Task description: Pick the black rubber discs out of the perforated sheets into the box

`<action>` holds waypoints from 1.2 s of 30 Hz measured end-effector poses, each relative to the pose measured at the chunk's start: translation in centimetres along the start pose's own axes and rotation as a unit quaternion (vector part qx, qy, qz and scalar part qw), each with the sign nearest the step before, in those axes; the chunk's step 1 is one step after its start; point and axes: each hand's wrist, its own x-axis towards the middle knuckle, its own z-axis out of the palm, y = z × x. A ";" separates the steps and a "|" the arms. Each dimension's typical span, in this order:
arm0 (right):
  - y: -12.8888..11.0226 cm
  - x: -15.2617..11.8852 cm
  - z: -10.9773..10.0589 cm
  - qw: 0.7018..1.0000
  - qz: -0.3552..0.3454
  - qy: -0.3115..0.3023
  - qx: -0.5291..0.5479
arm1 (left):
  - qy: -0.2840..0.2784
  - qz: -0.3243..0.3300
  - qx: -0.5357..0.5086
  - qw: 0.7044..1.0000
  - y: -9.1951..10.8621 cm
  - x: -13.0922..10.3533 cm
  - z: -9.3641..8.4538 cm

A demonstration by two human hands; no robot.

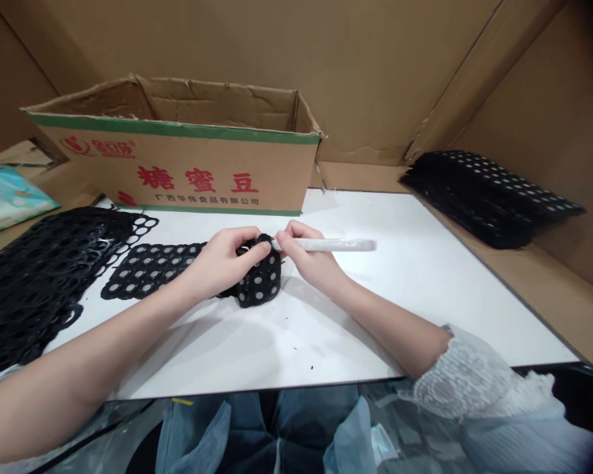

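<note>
A black sheet with rows of pale round dots (151, 266) lies on the white table, its right end lifted and bent over. My left hand (225, 260) grips that raised end, thumb and fingers pinched at its top edge. In my right hand (304, 250) is a white pen-like tool (343, 245), held nearly level with its thick end pointing right. The tool's tip meets the sheet's top edge beside my left thumb, and my fingers partly hide it.
A cardboard box (188, 168) with red lettering stands behind my hands. Black ring-patterned sheets (34, 276) are heaped at left, near a tissue pack (17, 197). More dotted black sheets (494, 194) are stacked at right. Small black scraps lie on the white table (425, 276).
</note>
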 end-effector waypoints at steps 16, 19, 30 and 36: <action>0.4 0.5 0.9 0.958 -0.087 0.036 -0.271 | 0.060 0.024 0.047 0.997 0.3 -0.6 1.2; 0.5 0.6 0.7 0.960 -0.081 0.049 -0.262 | 0.062 0.023 0.041 0.997 0.2 -0.5 1.2; -0.4 0.2 -1.1 0.999 0.002 -0.042 -0.021 | 0.072 0.001 -0.009 0.997 -0.5 0.0 0.4; -0.6 0.3 -1.1 0.999 -0.013 -0.024 -0.020 | 0.005 -0.016 -0.041 0.999 -0.6 0.0 -0.3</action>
